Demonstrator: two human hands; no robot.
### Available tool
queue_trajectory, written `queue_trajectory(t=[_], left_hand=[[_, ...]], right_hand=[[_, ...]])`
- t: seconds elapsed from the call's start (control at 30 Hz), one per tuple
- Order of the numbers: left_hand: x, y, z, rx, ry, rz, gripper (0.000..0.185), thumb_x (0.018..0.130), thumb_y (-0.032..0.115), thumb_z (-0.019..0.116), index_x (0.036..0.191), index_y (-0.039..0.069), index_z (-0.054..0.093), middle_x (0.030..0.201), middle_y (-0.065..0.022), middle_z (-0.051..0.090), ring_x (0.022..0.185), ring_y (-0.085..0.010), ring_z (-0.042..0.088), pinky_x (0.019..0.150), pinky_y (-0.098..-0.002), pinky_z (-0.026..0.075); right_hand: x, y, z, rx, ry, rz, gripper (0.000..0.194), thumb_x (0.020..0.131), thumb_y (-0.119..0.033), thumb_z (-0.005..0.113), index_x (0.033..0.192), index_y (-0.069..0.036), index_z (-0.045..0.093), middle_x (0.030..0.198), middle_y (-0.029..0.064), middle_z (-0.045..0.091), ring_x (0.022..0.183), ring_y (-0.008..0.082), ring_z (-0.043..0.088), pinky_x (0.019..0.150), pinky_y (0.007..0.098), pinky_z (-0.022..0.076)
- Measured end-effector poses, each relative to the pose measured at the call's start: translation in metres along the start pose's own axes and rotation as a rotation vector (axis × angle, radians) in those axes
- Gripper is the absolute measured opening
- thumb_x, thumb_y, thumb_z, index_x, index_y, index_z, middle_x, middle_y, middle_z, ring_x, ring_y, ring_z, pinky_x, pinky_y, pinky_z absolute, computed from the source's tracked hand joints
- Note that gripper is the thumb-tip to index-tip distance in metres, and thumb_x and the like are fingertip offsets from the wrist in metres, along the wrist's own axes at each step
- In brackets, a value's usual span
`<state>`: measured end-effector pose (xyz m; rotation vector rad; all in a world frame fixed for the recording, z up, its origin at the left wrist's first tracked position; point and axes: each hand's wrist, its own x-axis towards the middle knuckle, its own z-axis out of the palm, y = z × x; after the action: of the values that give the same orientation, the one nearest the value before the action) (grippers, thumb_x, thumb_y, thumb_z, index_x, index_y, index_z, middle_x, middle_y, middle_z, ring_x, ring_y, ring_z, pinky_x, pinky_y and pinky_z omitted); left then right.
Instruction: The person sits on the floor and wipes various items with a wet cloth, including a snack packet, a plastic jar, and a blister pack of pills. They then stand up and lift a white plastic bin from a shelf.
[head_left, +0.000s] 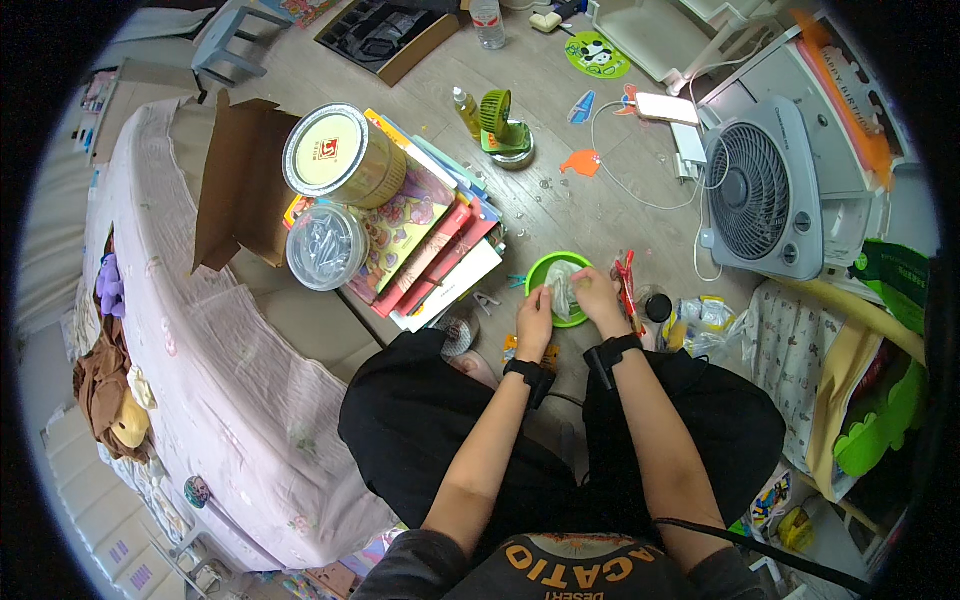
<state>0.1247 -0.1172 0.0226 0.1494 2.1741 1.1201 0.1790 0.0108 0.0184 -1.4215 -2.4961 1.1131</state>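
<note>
A pale, wet-looking cloth (559, 291) is stretched between my two hands, over a round green plastic bowl (537, 271) on the floor. My left hand (534, 324) pinches the cloth's left side near the bowl's rim. On the other side, my right hand (598, 298) grips its right edge. How much of the cloth rests in the bowl is hidden. Red-handled tools or clips (628, 289) lie just right of the bowl, beside a jar with a black lid (658, 307). A small teal clip (517, 280) touches or nearly touches the bowl's left side.
Stacked books (442, 255) at the left carry a large lidded tub (386, 176) and a clear round container (328, 247). Beyond the bowl stand a green mini fan (496, 112) and a spray bottle (466, 112). A grey box fan (765, 187), white cables and plastic packaging (701, 322) lie right.
</note>
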Motion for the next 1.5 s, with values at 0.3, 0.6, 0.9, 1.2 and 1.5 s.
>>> queue_trajectory(t=[0.3, 0.6, 0.9, 1.2, 1.5], left_hand=[[0.002, 0.0, -0.003, -0.099, 0.268, 0.086, 0.022, 0.093, 0.017, 0.053, 0.103, -0.001, 0.057, 0.101, -0.0168, 0.054, 0.088, -0.0267, 0.053, 0.079, -0.0357, 0.043], [0.01, -0.008, 0.0, -0.325, 0.233, 0.036, 0.019, 0.096, 0.016, 0.05, 0.099, -0.002, 0.056, 0.093, -0.0103, 0.06, 0.076, -0.0164, 0.057, 0.07, -0.0294, 0.047], [0.018, -0.027, -0.001, -0.477, 0.041, -0.014, 0.02, 0.092, 0.004, 0.049, 0.11, 0.0, 0.055, 0.1, -0.0103, 0.061, 0.078, -0.0145, 0.061, 0.07, -0.0265, 0.049], [0.008, -0.007, 0.002, -0.222, -0.183, 0.137, 0.038, 0.079, 0.008, 0.068, 0.116, 0.004, 0.058, 0.105, -0.01, 0.061, 0.083, -0.0174, 0.061, 0.074, -0.0301, 0.05], [-0.001, 0.005, -0.004, -0.141, 0.092, 0.18, 0.019, 0.088, 0.017, 0.062, 0.096, 0.0, 0.06, 0.091, -0.0139, 0.06, 0.084, -0.0235, 0.059, 0.074, -0.0332, 0.046]], right_hand=[[-0.018, 0.005, 0.036, -0.031, -0.337, -0.184, 0.037, 0.071, 0.001, 0.061, 0.107, -0.005, 0.062, 0.106, 0.0178, 0.058, 0.103, 0.0347, 0.053, 0.091, 0.0411, 0.0424], [-0.013, 0.012, 0.051, -0.156, -0.286, -0.139, 0.052, 0.071, 0.002, 0.062, 0.121, -0.007, 0.053, 0.118, 0.0179, 0.05, 0.113, 0.0391, 0.045, 0.092, 0.0443, 0.044], [-0.001, 0.001, 0.042, 0.219, -0.151, -0.037, 0.013, 0.074, -0.005, 0.066, 0.085, 0.0, 0.061, 0.081, 0.0194, 0.06, 0.078, 0.0364, 0.06, 0.069, 0.0417, 0.0473], [0.038, -0.041, -0.028, 0.294, -0.76, 0.135, 0.028, 0.078, -0.032, 0.07, 0.077, -0.004, 0.069, 0.065, 0.003, 0.063, 0.058, 0.0137, 0.055, 0.055, 0.0308, 0.0449], [0.035, -0.1, -0.116, 0.26, -0.915, 0.26, 0.044, 0.08, -0.05, 0.066, 0.076, -0.006, 0.063, 0.067, -0.0002, 0.06, 0.056, 0.0092, 0.052, 0.046, 0.026, 0.0397]])
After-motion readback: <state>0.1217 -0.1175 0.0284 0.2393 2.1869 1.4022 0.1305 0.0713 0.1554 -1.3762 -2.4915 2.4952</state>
